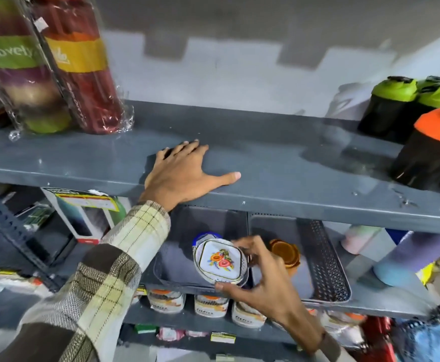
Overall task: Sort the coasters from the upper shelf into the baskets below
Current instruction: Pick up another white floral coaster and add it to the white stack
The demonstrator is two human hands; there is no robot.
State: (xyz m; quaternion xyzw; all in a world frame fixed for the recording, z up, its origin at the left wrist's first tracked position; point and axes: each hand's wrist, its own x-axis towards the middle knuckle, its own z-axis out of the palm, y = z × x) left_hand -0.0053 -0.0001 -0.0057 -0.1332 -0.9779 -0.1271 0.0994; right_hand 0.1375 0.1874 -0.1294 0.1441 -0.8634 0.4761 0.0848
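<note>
My left hand (184, 173) lies flat, fingers spread, on the grey upper shelf (279, 163) and holds nothing. Below, my right hand (255, 278) grips a white floral coaster (220, 259) by its edges, over the right end of the left grey basket (169, 267). The coaster seems to top a small stack; a blue-rimmed one (204, 236) shows behind it. The right grey basket (326, 259) holds a stack of amber coasters (285, 253), just beyond my right fingers.
Wrapped coloured bottles (83, 74) stand at the upper shelf's left. Black shaker bottles with green (394, 105) and orange (433, 142) lids stand at its right. Boxes (85, 220) sit left of the baskets, pastel bottles (409, 259) to the right, jars (211, 305) below.
</note>
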